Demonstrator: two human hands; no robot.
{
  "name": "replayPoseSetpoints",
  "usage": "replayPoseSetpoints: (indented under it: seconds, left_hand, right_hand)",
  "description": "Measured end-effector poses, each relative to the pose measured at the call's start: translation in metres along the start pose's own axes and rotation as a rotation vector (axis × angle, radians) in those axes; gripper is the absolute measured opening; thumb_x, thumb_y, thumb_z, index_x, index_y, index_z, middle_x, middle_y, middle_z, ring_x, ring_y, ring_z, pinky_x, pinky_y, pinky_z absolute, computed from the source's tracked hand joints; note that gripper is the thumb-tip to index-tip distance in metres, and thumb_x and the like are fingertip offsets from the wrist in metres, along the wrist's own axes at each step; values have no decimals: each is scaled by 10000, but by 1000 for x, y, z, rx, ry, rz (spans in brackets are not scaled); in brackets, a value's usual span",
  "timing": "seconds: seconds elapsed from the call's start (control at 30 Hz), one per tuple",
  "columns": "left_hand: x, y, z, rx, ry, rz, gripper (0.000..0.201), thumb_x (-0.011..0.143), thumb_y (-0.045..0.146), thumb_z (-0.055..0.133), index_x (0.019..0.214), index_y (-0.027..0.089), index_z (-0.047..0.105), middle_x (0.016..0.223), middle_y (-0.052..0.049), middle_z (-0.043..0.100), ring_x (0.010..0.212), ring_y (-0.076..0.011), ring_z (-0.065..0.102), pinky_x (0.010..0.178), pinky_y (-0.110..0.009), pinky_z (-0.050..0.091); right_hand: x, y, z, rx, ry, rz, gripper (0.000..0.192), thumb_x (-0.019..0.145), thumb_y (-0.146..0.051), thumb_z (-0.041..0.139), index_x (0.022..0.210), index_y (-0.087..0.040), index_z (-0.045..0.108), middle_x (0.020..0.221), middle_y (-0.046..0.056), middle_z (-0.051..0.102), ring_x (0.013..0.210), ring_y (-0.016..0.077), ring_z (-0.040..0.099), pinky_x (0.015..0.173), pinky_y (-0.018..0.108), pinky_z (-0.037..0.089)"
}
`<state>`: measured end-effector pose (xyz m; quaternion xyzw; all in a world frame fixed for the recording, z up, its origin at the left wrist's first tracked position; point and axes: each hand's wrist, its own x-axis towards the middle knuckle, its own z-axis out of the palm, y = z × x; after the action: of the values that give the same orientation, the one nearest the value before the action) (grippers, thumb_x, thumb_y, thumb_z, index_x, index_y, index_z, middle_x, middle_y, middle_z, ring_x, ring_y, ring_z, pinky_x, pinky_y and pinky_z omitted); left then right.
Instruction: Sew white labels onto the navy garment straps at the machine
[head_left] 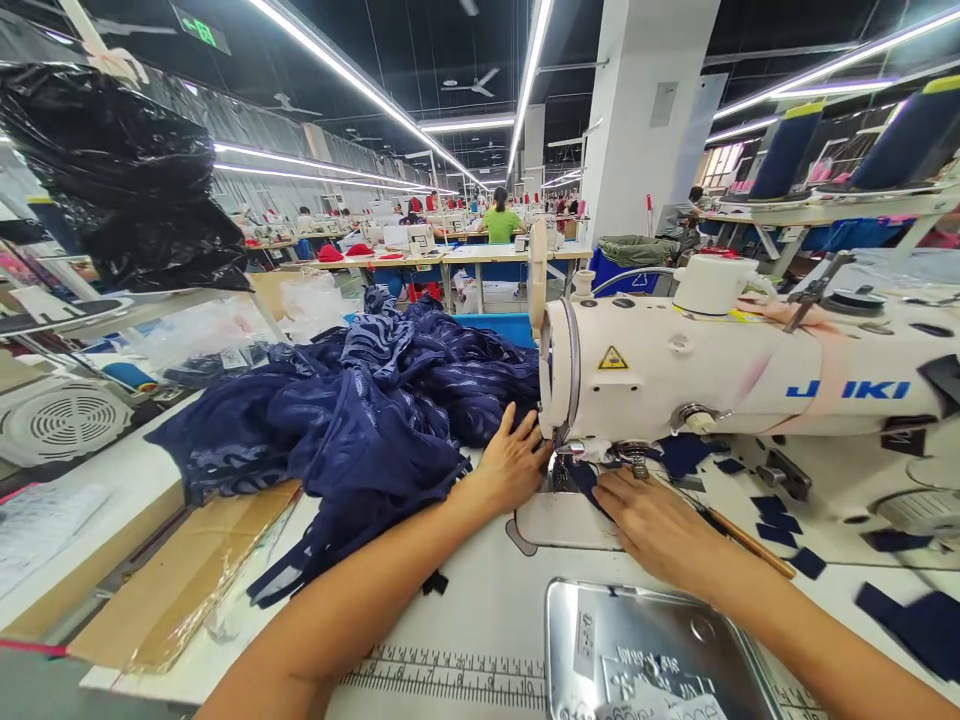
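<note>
A white sewing machine stands over the work, its presser foot low on the metal plate. Just left of the foot, my left hand lies with fingers spread and thumb raised, touching the edge of a navy garment pile. To the right of the foot, my right hand has its fingers together on a small navy fabric strip that runs under the machine head. The fingertips of my left hand are partly hidden by the machine head.
Navy fabric scraps and a thin brown-handled tool lie right of my right hand. A metal tin lid sits in front, beside a printed ruler. Cardboard lies at left; a black plastic bag hangs above.
</note>
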<state>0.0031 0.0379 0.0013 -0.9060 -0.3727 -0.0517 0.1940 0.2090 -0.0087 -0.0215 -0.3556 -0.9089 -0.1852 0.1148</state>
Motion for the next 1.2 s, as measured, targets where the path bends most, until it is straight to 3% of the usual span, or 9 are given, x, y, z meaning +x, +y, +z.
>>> replayPoseSetpoints:
  seconds: [0.27,0.77,0.97,1.2]
  left_hand:
    - [0,-2,9,-8,74,-18,196,783,223,487,923,167,613,971,-81,585,1039,-257,472,1026,-543,166]
    - [2,0,5,-1,62,-44,202,780,185,477,928,156,612,947,-80,601,1041,-253,485,1043,-534,156]
    - [5,0,8,6,58,-56,262,795,201,462,1022,151,582,1078,-97,565,1144,-278,409,1047,-537,135]
    - [11,-4,14,-40,46,-58,246,797,210,461,996,173,601,1123,-88,548,1188,-281,358,1052,-542,108]
  right_hand:
    - [3,2,7,100,67,-24,238,720,39,428,799,-135,569,874,98,591,846,181,566,738,312,471]
    - [10,-11,6,34,-2,-3,191,721,28,482,758,-124,592,853,93,577,815,203,539,700,326,485]
    - [12,-15,4,8,6,7,220,714,47,461,747,-121,599,835,99,580,801,199,542,712,324,482]
    - [17,-19,3,-37,34,26,226,679,57,479,768,-109,604,830,106,588,756,201,548,704,315,483]
